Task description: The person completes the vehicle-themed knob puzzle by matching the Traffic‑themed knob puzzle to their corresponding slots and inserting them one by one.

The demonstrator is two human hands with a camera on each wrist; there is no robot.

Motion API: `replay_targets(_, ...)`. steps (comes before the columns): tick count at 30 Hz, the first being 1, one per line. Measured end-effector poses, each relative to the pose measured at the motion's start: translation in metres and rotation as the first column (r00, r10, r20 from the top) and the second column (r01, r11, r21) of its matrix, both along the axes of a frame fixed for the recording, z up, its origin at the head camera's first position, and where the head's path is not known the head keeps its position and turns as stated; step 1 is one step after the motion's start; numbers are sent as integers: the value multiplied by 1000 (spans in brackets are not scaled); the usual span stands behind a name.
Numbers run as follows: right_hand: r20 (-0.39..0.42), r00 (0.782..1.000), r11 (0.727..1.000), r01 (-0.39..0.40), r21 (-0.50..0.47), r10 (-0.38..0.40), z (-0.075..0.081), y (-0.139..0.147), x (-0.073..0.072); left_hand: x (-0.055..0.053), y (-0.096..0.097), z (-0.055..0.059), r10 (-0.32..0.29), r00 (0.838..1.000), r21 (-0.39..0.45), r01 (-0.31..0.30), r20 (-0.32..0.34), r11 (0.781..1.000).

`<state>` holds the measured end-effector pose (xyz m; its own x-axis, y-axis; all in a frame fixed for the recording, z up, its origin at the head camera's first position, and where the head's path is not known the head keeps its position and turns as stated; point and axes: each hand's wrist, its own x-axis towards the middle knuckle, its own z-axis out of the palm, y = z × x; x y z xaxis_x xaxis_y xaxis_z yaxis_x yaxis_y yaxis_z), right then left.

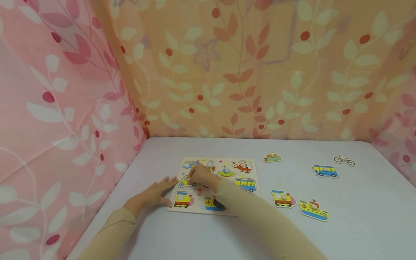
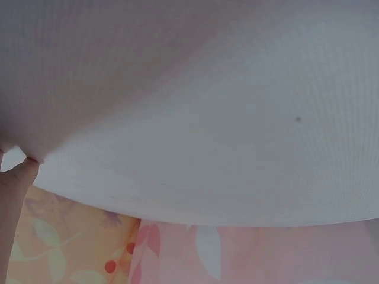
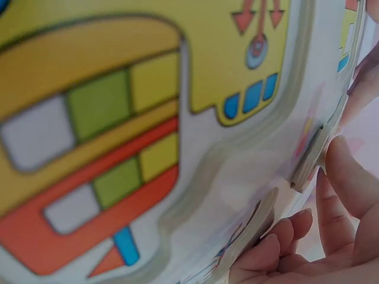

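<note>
A pale puzzle board (image 1: 199, 208) with vehicle pictures lies on the white table. Over its left middle part, my right hand (image 1: 203, 176) pinches the knob of a car puzzle piece (image 1: 183, 181) between thumb and finger. The right wrist view shows that piece (image 3: 309, 161) nearly edge-on, close over the board. My left hand (image 1: 156, 193) rests by the board's left edge with fingers spread, the fingertips right at the rim. A helicopter piece (image 1: 243, 166) and a flying saucer piece (image 1: 226, 171) sit in the board's upper part. My right forearm hides some of the lower board.
Right of the board lie loose knobbed pieces: a submarine (image 1: 272, 157), a bus (image 1: 325, 171), a bicycle (image 1: 344, 160), a train (image 1: 283, 199) and a ship (image 1: 313, 210). Leaf-patterned curtains (image 1: 208, 72) close off the table's back and sides.
</note>
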<state>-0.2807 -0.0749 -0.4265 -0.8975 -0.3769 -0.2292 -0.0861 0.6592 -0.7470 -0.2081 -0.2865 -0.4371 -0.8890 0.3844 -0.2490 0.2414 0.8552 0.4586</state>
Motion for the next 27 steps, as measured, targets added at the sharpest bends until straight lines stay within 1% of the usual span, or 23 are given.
replay_targets(3, 3, 1000, 1000, 15, 24, -15, 2, -1, 1, 0, 2, 1, -4, 1000, -5, 4, -2, 1000)
replay_targets(9, -40, 999, 997, 9, 78, -5, 6, -1, 1, -2, 3, 2, -24, 1000, 0, 24, -15, 1000)
replay_targets(14, -34, 999, 998, 12, 67, -10, 8, 1, 3, -3, 5, 3, -27, 1000, -12, 27, -8, 1000)
replay_targets(16, -26, 1000, 999, 6, 46, -5, 7, 4, 2, -3, 5, 3, -26, 1000, -14, 26, -6, 1000)
replay_targets(20, -14, 1000, 999, -7, -47, 7, 5, 12, 1, -3, 5, 3, -26, 1000, -15, 26, -5, 1000)
replay_targets(23, -44, 999, 994, -29, -101, 25, 5, 23, 1, -2, 4, 3, -16, 1000, -18, 15, -1, 1000)
replay_targets(24, -64, 997, 994, -42, -103, 36, 6, 27, 0, -1, 4, 3, -12, 1000, -17, 12, 0, 1000)
replay_targets(27, -88, 994, 988, -70, -135, 59, 13, 39, 1, -1, 1, 2, 3, 1000, -21, -3, 2, 1000)
